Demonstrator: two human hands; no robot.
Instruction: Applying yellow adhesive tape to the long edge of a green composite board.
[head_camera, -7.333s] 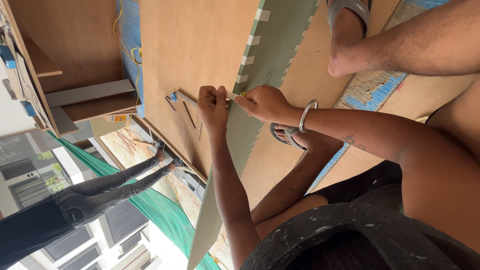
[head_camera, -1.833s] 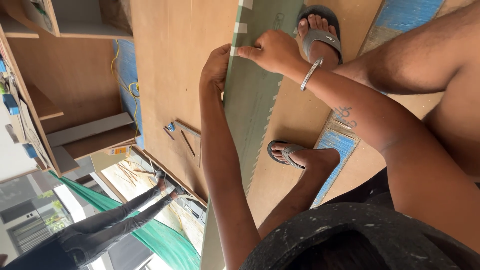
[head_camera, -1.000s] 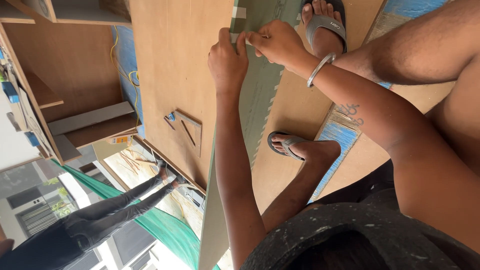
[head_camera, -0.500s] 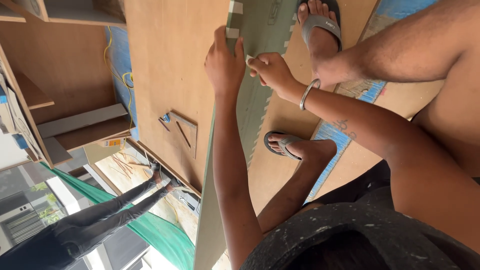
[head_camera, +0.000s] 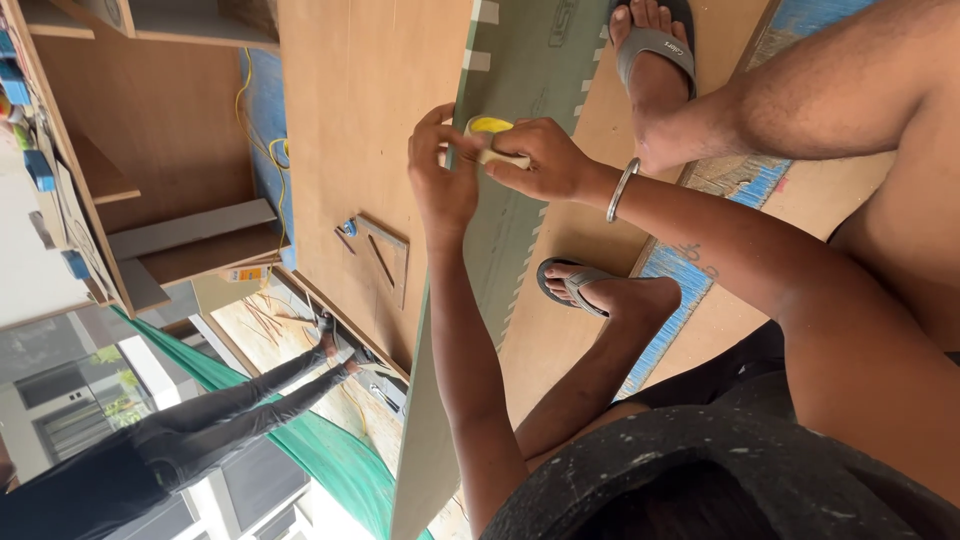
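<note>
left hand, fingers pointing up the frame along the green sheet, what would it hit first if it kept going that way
The left hand points along the edge of the green sheet. The yellow-topped roll of tape held with the right hand sits at its fingertips, so probably that; beyond it only sheet shows.

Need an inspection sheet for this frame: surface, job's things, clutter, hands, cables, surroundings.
Surface: plywood sheets on the floor.
Job's things: long green laminate strip with taped edges; yellow tape roll.
Clutter: wooden triangle on the plywood.
Hands: left hand pinching at the roll; right hand with steel bangle holding the roll.
Cables: yellow cord by the blue panel.
Surroundings: wooden cabinet, green netting, another person's legs.
</note>
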